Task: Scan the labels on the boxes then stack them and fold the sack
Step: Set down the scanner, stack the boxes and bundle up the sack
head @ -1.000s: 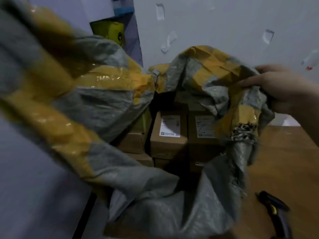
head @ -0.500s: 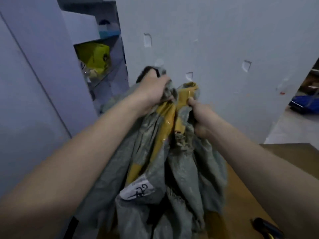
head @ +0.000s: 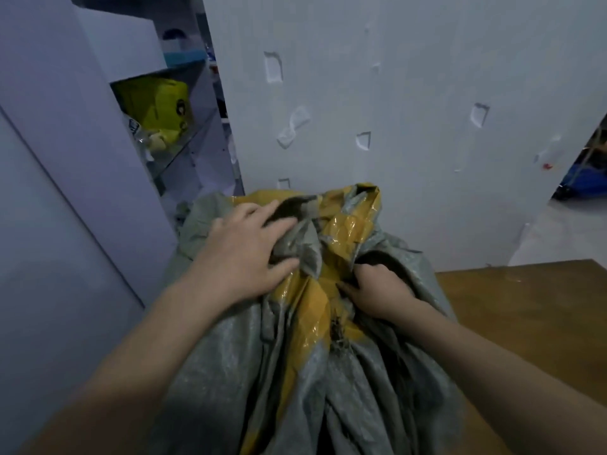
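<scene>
A grey woven sack [head: 230, 366] with yellow tape strips stands bunched up in front of me, its mouth gathered shut. My left hand [head: 244, 249] lies spread on the upper left of the bunched mouth, fingers fairly straight and pressing the cloth. My right hand [head: 374, 290] grips a fold of the sack just right of the yellow tape, fingers curled into the cloth. The boxes are hidden inside the sack.
A brown wooden table [head: 532, 323] lies to the right of the sack. A white wall [head: 410, 93] with tape scraps stands right behind. At the left, white shelves hold a yellow package [head: 161, 106].
The sack mouth, open on the boxes a second ago, is gathered shut. Since half a second ago both hands have come lower, and my left hand has loosened into a flat press.
</scene>
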`<state>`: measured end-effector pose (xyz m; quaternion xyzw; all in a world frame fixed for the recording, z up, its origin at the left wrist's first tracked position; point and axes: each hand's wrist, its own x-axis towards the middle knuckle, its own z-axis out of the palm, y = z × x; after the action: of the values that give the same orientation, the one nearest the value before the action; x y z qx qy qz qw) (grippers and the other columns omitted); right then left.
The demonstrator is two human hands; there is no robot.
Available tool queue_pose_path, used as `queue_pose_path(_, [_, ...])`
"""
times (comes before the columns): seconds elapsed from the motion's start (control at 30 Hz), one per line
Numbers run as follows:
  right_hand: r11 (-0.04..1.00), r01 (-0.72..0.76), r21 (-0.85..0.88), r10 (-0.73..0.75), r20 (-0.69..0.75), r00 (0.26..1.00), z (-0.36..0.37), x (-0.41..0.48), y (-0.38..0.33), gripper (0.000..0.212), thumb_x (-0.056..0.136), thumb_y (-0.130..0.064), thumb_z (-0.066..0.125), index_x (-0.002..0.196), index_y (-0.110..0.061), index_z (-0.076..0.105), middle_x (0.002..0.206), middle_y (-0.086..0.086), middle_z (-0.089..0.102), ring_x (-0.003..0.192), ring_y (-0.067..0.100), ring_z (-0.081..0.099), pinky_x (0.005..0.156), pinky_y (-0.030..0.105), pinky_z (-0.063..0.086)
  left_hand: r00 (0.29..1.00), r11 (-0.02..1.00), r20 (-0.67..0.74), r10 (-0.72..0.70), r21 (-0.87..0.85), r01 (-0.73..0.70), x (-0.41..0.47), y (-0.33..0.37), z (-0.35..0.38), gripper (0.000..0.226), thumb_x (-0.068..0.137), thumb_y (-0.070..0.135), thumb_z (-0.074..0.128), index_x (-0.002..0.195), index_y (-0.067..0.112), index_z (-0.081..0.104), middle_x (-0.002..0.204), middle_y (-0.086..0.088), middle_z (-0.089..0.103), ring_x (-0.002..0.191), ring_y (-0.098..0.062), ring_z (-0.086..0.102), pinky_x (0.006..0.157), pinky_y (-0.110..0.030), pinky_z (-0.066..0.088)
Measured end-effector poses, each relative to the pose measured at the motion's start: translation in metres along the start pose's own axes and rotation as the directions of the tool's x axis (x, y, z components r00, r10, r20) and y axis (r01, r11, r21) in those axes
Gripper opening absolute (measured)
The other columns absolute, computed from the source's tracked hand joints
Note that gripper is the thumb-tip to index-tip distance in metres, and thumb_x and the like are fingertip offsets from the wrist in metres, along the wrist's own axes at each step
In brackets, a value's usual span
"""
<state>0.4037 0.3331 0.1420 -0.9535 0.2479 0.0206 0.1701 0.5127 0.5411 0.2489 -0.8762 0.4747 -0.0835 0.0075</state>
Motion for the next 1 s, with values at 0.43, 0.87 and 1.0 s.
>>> queue_pose_path(0.43, [0.959, 0.127, 0.252, -0.071, -0.223, 0.972, -0.044, -0.087, 0.044, 0.033, 0.100, -0.023, 0.057, 0.131, -0.018, 0.065, 0.120, -0.005, 0.070, 0.104, 0.008, 0.063, 0.093, 0.028, 0.052, 0.977, 0.956, 0.208, -0.053, -0.271, 0.110, 0.024, 0.017, 0.054, 0.035, 0.093, 0.060, 0.049, 0.116, 0.033, 0.052, 0.123, 0.003, 0.064, 0.118, -0.021, 0.058, 0.107, -0.043, 0.039])
queue_pose_path(0.87, [0.909, -0.203, 0.365, 0.309, -0.261, 0.914, -0.045, -0.143, 0.195, 0.033, 0.101, -0.026, 0.057, 0.131, -0.014, 0.064, 0.121, -0.001, 0.069, 0.104, 0.013, 0.063, 0.087, 0.031, 0.056, 0.980, 0.783, -0.188, 0.069, -0.598, -0.170, 0.043, 0.138, -0.010, 0.027, 0.097, 0.023, 0.060, 0.124, 0.023, 0.058, 0.117, 0.008, 0.065, 0.097, -0.006, 0.062, 0.085, -0.026, 0.049])
queue_pose_path(1.0, [0.900, -0.182, 0.397, 0.276, -0.196, 0.941, -0.041, -0.150, 0.225, 0.035, 0.101, -0.026, 0.059, 0.134, -0.015, 0.060, 0.122, -0.003, 0.066, 0.104, 0.010, 0.062, 0.085, 0.024, 0.055, 0.994, 0.818, -0.104, -0.025, -0.574, -0.039, 0.051, 0.171, -0.002, 0.033, 0.096, 0.029, 0.062, 0.128, 0.021, 0.060, 0.112, 0.010, 0.063, 0.095, -0.008, 0.058, 0.085, -0.026, 0.043])
